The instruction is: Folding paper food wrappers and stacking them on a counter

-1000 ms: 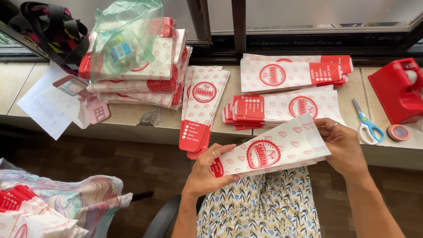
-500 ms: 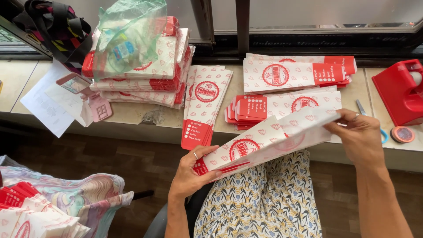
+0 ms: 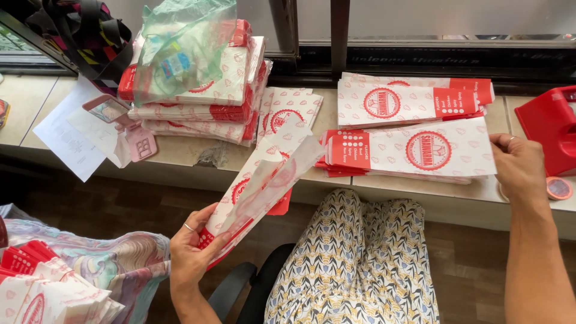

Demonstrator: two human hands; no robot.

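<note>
Two hands at work, lower half of frame. Left hand [image 3: 191,257], lower left, pinching one red-and-white paper bag [image 3: 264,180] by its red end, bag slanting up toward centre. Right hand [image 3: 519,168], far right, fingers curled, touching bag stack [image 3: 420,150] on desk [image 3: 180,153]. Taller bag pile [image 3: 204,102] upper left.

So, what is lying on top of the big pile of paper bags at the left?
A crumpled green plastic bag lies on the pile of paper bags, with small packets inside. It covers the top bag's middle.
</note>
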